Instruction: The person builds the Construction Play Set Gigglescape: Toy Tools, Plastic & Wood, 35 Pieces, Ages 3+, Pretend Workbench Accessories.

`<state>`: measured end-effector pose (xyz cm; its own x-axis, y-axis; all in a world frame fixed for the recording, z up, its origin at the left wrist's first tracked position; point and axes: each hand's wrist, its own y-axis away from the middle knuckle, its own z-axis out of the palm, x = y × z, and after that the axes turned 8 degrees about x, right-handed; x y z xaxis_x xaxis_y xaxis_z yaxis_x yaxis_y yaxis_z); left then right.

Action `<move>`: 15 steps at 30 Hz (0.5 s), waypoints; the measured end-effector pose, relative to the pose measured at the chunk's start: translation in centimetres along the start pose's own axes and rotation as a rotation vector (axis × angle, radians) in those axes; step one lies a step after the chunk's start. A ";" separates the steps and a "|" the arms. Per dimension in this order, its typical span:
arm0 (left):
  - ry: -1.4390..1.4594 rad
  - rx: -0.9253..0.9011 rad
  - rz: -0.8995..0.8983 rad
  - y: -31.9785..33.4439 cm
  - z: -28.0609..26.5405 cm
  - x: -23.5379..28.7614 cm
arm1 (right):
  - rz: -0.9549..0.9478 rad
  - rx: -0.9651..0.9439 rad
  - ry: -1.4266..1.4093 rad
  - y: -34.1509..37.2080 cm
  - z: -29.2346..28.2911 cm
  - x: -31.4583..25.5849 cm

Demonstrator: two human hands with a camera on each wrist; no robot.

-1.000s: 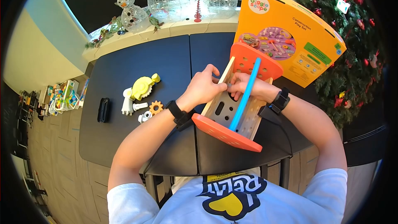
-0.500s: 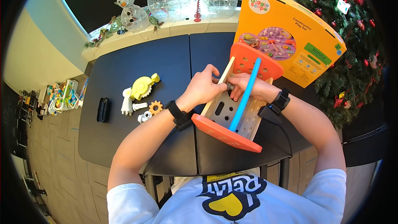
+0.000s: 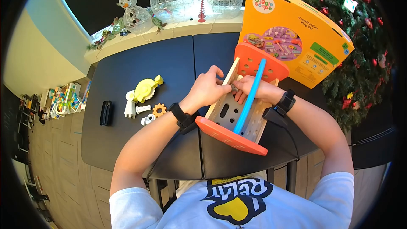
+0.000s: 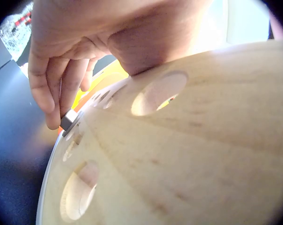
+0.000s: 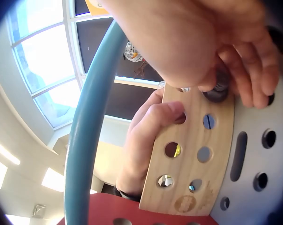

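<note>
A toy toolbox has orange end panels (image 3: pixel 231 136), wooden side panels with holes, a grey base and a blue handle rod (image 3: pixel 250 97). My left hand (image 3: pixel 207 90) reaches over its left wooden side panel (image 5: pixel 191 135), thumb on the inside. In the left wrist view its fingertips hold a grey bolt head (image 4: pixel 68 123) against the panel's outer face. Inside the box, my right hand (image 3: pixel 259 90) pinches a dark grey nut (image 5: pixel 217 90) at the same panel. The far side of the nut is hidden by the fingers.
Left on the black table (image 3: pixel 169 55) lie a yellow toy saw (image 3: pixel 146 89), white pieces (image 3: pixel 129 106), a wooden gear (image 3: pixel 159 110) and a black case (image 3: pixel 106 113). A yellow box (image 3: pixel 296 29) stands behind the toolbox, beside a Christmas tree (image 3: pixel 360 59).
The right fingers have shifted slightly around the nut, covering more of it now than half a second ago. The left hand and the toolbox stay nearly in place.
</note>
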<state>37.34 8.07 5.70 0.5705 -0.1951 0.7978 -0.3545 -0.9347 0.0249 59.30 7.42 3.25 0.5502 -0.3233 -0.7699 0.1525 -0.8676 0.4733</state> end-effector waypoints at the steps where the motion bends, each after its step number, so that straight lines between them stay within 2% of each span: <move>1: 0.001 0.001 0.004 0.0 0.0 -0.1 | 0.049 0.009 -0.040 0.1 0.1 -0.3; 4: 0.006 0.004 0.005 0.0 0.0 -0.2 | 0.042 0.078 -0.168 1.4 0.4 -1.4; 7: 0.010 0.000 -0.005 0.0 0.0 -0.1 | -0.208 0.082 0.022 0.5 0.5 0.2; 10: 0.000 0.003 0.002 -0.2 0.1 -0.3 | -0.222 0.067 0.013 0.1 0.1 0.8; 15: -0.002 0.010 0.003 0.0 0.1 -0.2 | -0.090 0.012 -0.015 -0.2 0.2 0.6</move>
<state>37.35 8.09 5.49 0.5713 -0.1984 0.7964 -0.3488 -0.9371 0.0168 59.48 7.34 2.61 0.5222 -0.2498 -0.8154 0.1910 -0.8976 0.3973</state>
